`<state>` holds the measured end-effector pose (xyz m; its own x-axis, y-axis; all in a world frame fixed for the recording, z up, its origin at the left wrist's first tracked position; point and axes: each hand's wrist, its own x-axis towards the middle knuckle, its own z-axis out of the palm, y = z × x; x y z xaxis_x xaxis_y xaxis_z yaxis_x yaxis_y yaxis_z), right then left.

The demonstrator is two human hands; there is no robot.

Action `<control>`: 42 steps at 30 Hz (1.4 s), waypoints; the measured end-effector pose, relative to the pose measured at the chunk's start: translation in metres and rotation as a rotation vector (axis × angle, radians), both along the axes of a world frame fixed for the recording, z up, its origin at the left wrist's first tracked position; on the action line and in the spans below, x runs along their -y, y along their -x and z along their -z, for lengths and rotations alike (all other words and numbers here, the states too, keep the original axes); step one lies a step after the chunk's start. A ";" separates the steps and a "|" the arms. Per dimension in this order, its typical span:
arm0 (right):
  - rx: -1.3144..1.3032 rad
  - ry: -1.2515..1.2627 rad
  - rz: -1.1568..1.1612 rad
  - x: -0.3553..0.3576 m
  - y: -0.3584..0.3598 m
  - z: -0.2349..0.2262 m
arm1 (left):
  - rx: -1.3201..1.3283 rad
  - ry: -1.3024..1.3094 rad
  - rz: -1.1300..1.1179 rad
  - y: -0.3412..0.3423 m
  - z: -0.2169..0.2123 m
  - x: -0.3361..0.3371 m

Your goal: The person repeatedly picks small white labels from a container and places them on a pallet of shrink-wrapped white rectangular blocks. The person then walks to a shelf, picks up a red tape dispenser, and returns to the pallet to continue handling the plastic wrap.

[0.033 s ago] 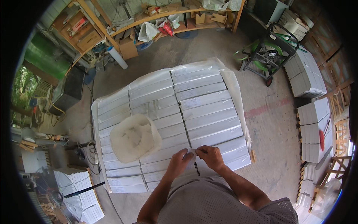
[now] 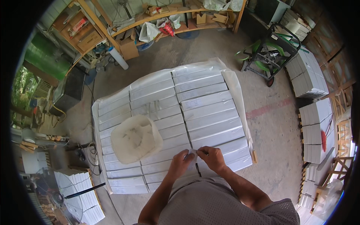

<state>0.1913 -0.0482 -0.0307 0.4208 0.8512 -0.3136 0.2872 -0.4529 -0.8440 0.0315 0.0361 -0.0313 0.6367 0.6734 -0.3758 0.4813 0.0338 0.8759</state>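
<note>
My left hand (image 2: 180,160) and my right hand (image 2: 212,158) are close together over the near edge of a load of long white cartons (image 2: 210,117). Pinched between the fingertips of both is a small whitish piece of film or paper (image 2: 194,153); its exact kind is too small to make out. The cartons lie side by side in three columns, with translucent plastic sheeting (image 2: 236,90) around their outer sides. To the left of my hands, a cloudy plastic tub (image 2: 152,144) rests on the cartons, with small dark bits at its bottom.
A black strapping cart (image 2: 268,52) with green strap stands at the far right. Strapped white stacks (image 2: 315,123) line the right side. Wooden shelving (image 2: 150,17) with bags and cardboard runs along the back. At the lower left are a fan (image 2: 62,197) and another white stack (image 2: 88,200).
</note>
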 end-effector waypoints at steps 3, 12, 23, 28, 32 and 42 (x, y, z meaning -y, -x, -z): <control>0.112 -0.023 -0.014 0.003 0.005 0.005 | -0.031 0.030 -0.051 -0.003 0.001 0.003; -0.102 0.014 -0.032 -0.004 0.003 0.021 | -0.037 -0.034 -0.038 0.001 0.006 0.003; -0.073 -0.102 -0.133 -0.009 -0.001 0.022 | 0.347 0.515 -0.190 0.015 -0.003 0.004; -0.100 -0.177 -0.268 -0.008 -0.010 0.020 | 0.096 0.205 -0.230 -0.001 -0.002 0.016; -0.099 -0.078 -0.210 -0.009 -0.005 0.005 | 0.039 0.010 -0.287 -0.002 0.006 0.026; 0.056 -0.318 -0.135 0.000 -0.005 0.029 | 0.046 -0.122 -0.331 -0.007 0.011 0.025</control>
<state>0.1961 -0.0480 -0.0596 0.3066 0.9518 -0.0029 0.3767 -0.1241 -0.9180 0.0383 0.0111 -0.0421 0.3905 0.8843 -0.2559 0.4221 0.0751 0.9034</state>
